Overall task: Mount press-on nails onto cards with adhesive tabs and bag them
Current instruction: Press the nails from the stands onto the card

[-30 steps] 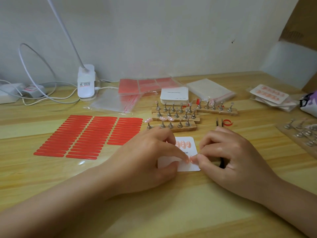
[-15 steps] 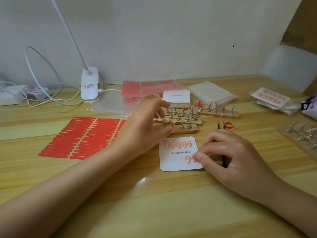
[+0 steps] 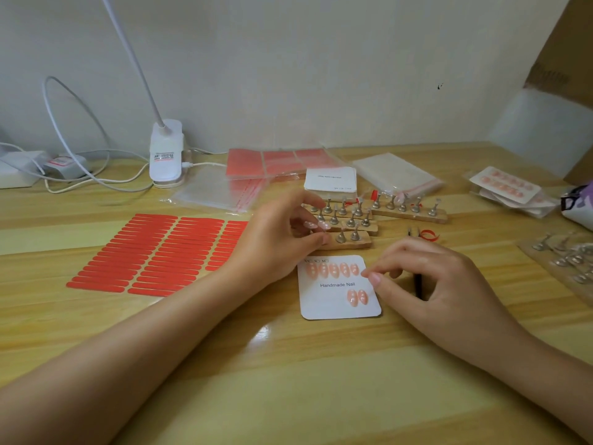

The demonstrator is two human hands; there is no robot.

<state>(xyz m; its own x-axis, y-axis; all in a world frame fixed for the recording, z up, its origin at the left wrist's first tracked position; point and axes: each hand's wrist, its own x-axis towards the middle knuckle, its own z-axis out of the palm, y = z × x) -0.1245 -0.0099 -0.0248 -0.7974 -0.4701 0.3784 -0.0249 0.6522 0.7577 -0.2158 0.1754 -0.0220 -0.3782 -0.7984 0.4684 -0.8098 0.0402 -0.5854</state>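
Since half a second ago your left hand [image 3: 279,242] has barely shifted: it stays over the near end of the wooden stands [image 3: 345,226], and the card [image 3: 333,303] lies where it lay. Since a full second ago that hand has left the card for the stands.

Left thumb and fingers pinch toward a pale pink nail [image 3: 316,225] on the front stand; whether they grip it or only touch it, you cannot tell. The hand hides that stand's left end.

Your right hand [image 3: 426,284] rests on the table [image 3: 288,380] at the card's right edge, fingers curled loosely, fingertips [image 3: 374,279] just touching the card's margin and holding nothing. Black tweezers [image 3: 418,285] lie under this hand, mostly hidden; tips show beyond the knuckles beside a red scrap [image 3: 429,234].

Card: white, printed "Handmade Nail", flat between both hands. Five pink nails in the top row, two at lower right.

Around:
- red tab sheets [image 3: 154,255], left of your left forearm
- clear bags [image 3: 218,194] behind them
- stack of blank cards [image 3: 330,178] behind the stands
- white bag pack [image 3: 394,175], right of that stack
- finished cards in bags [image 3: 507,187], far right
- more metal stands [image 3: 564,258], right edge
- clip lamp [image 3: 167,155] and cables by the wall
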